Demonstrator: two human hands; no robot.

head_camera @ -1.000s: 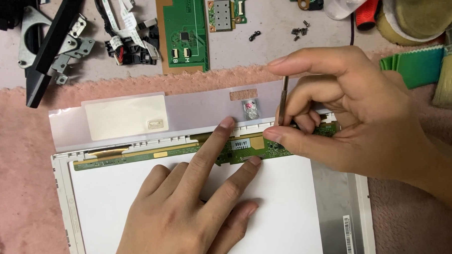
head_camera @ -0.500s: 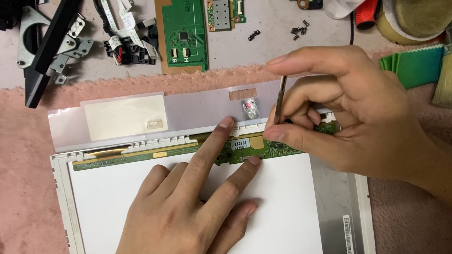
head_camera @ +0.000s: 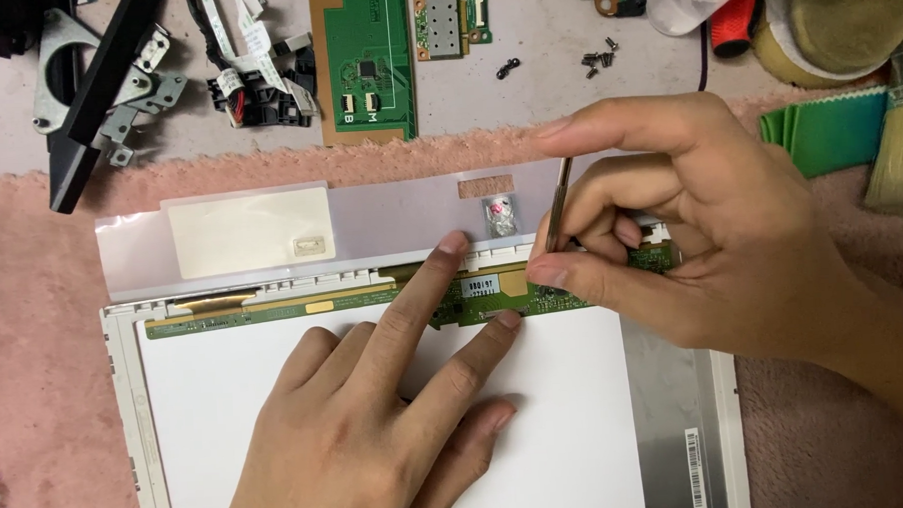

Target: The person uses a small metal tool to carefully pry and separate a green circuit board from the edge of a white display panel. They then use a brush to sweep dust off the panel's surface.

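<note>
Two hands [head_camera: 377, 427] on green strip board [head_camera: 493, 301]

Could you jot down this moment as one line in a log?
left hand: flat on panel, fingers by green strip board | right hand: pinching thin tool, tip at strip board | loose screws above

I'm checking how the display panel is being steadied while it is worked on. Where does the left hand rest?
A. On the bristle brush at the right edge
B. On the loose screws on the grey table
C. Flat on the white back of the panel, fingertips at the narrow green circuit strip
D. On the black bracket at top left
C: the left hand lies spread on the white panel back, index fingertip at the narrow green circuit strip, while the right hand holds a thin metal tool.
</note>
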